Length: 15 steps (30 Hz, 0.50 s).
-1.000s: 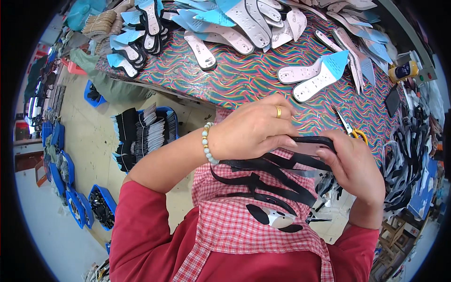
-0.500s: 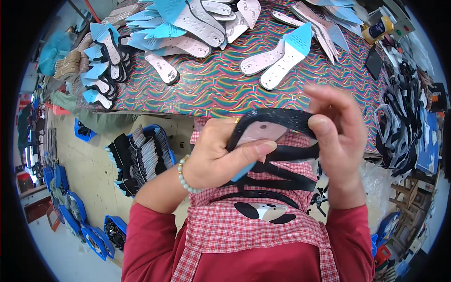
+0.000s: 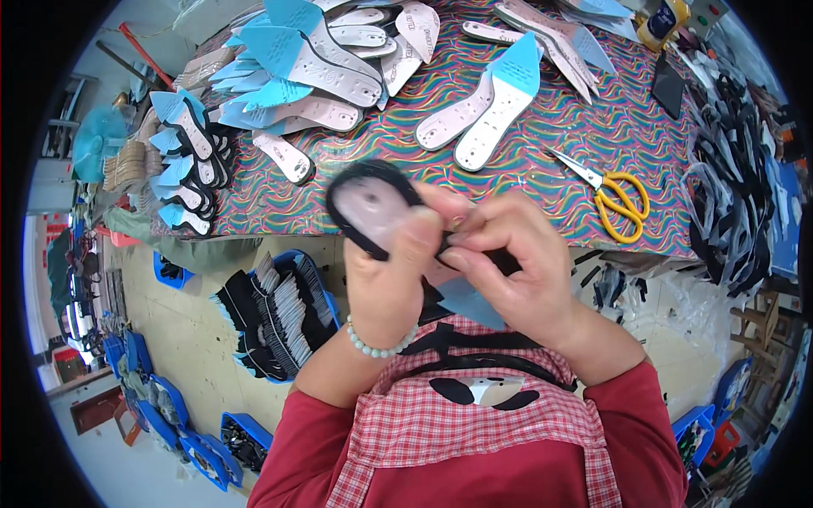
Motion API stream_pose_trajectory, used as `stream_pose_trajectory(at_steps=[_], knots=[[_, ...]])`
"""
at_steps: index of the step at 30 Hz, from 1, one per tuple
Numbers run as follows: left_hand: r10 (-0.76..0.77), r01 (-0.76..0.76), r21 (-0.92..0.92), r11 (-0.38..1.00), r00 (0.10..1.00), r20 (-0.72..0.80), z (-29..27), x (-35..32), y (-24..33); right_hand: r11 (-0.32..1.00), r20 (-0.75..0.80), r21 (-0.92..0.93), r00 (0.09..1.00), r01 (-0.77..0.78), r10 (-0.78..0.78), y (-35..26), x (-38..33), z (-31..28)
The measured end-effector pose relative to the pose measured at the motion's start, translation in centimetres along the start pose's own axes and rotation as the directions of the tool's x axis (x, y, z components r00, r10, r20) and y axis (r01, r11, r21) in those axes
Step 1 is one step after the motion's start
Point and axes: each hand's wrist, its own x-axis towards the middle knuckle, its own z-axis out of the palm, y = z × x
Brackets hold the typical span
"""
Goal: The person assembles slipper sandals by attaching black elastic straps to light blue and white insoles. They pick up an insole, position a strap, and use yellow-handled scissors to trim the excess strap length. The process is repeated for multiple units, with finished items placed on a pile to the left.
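My left hand (image 3: 388, 284) is closed around a shoe insole (image 3: 373, 207), its rounded pinkish-white heel end tilted up and to the left. A black strip (image 3: 349, 176) runs around the heel's edge. At the insole's lower right, my right hand (image 3: 529, 275) is closed, thumb and fingertips pinching the black strip close to the left fingers. The insole's blue toe part (image 3: 474, 303) shows under the hands; its middle is largely hidden. Blur softens the heel end. Other black strips (image 3: 474, 339) lie across the apron on my lap.
The patterned table (image 3: 364, 144) bears piles of blue-and-white insoles (image 3: 339, 63), a separate pair (image 3: 495, 106), yellow-handled scissors (image 3: 606, 193), a dark phone-like slab (image 3: 668, 87) and a yellow bottle (image 3: 662, 24). Black strips (image 3: 732, 169) hang at right. A blue basket (image 3: 326, 296) of insoles stands lower left.
The insole has turned, its heel now up and left. My right hand has gone from spread fingers to a pinch beside the left. Scissors now show on the table; the view has shifted slightly.
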Motion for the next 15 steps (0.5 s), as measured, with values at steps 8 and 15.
stream_pose_trajectory(at_steps=[8,15], knots=[[-0.233,0.220,-0.186,0.958,0.971,-0.056,-0.3,1.0,-0.2,0.943,0.248,-0.330,0.961,-0.034,0.121,-0.3,-1.1,-1.3],[-0.198,0.195,0.060,0.979,0.979,0.056,-0.9,-0.7,-1.1,0.955,0.105,0.118,0.959,-0.273,0.262,1.6,-1.8,-0.9]])
